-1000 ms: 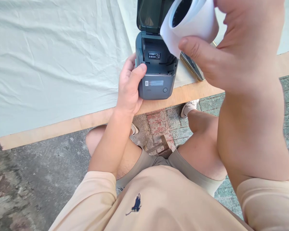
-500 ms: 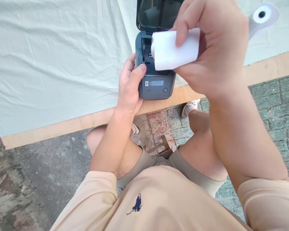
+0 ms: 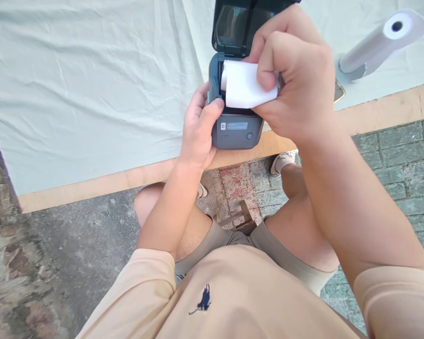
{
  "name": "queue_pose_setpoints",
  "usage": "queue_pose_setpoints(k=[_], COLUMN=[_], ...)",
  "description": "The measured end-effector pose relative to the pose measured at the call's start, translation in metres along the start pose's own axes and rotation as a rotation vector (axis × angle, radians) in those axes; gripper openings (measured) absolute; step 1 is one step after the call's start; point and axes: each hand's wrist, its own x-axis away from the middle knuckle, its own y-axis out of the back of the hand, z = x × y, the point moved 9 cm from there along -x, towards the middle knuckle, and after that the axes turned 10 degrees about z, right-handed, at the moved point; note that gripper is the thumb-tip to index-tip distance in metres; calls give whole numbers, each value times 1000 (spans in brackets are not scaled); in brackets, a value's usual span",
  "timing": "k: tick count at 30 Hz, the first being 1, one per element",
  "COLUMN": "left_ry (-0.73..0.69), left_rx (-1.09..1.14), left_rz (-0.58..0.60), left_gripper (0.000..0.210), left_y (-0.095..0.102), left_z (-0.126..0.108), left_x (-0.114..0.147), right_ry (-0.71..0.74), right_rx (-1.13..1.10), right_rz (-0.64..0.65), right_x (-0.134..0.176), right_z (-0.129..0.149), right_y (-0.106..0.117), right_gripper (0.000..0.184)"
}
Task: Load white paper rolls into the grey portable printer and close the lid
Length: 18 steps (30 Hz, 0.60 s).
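Observation:
A dark blue-grey label printer [image 3: 237,136] sits near the table's front edge with its lid [image 3: 232,27] swung up. My left hand [image 3: 200,123] grips the printer's left side, its thumb on the front rim of the paper bay. In my right hand [image 3: 293,80] is a roll of white paper [image 3: 245,87], pinched between thumb and fingers. The roll lies over the bay, partly inside it as far as I can see. Its right end is hidden by my fingers, as is the printer's right side.
A taller white paper roll [image 3: 372,44] stands on the table at the right. Near its base, a phone-like edge [image 3: 339,91] shows behind my wrist. White cloth [image 3: 109,84] covers the table up to a bare wooden edge [image 3: 127,179]. A small wooden stool [image 3: 245,217] is below.
My right hand has brought the paper roll lower and closer to the printer, into its bay area. My left hand still holds the printer. The view has shifted slightly.

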Motion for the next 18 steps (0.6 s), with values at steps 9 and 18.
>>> queue_pose_setpoints(k=[9,18], left_ry=[-24,7], left_rx=[54,-35], left_rz=[40,1], left_gripper=[25,45], left_y=[-4,-3], left_z=[0,0], left_x=[1,1], right_ry=[-206,-325], right_rx=[260,125], right_rz=[148,215], right_x=[2,-6], right_z=[3,8], right_y=[-9,10], right_gripper=[25,38])
